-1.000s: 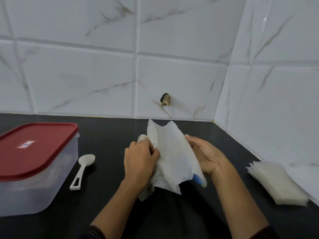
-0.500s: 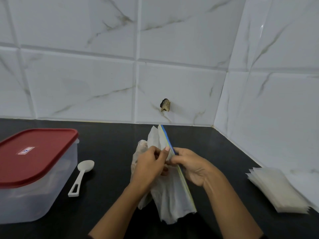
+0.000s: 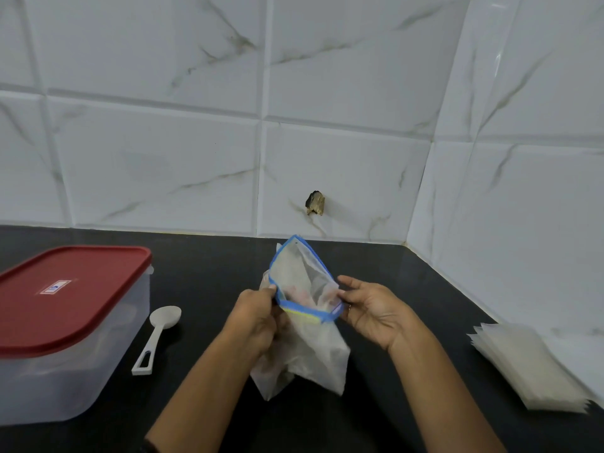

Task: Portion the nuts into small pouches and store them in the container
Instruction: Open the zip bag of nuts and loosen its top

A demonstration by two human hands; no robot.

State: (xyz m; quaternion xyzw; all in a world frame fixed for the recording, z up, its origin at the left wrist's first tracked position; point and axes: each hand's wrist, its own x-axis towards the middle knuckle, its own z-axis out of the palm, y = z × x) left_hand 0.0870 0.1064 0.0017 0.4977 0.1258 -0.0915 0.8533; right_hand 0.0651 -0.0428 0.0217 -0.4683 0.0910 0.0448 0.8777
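Both your hands hold the zip bag (image 3: 307, 351) at the centre of the frame, over the black counter (image 3: 212, 273). Its long axis runs upright, with the blue-rimmed mouth pulled open and pointing up toward the white marble-tiled wall (image 3: 163, 142). Your left hand (image 3: 258, 317) pinches the mouth's left rim and your right hand (image 3: 372, 308) grasps the right rim. A white spoon (image 3: 157, 335) lies to the left, beside the clear container (image 3: 65, 371) with its red lid (image 3: 75, 289) on. A stack of pouches (image 3: 526, 364) lies at lower right.

Tally: one clear rectangular plastic container with red lid (image 3: 81, 380); one white plastic spoon (image 3: 157, 335); one translucent blue-rimmed zip bag (image 3: 310, 358); one stack of small clear pouches (image 3: 529, 364), number indistinct; two hands: left hand (image 3: 255, 318), right hand (image 3: 376, 312).
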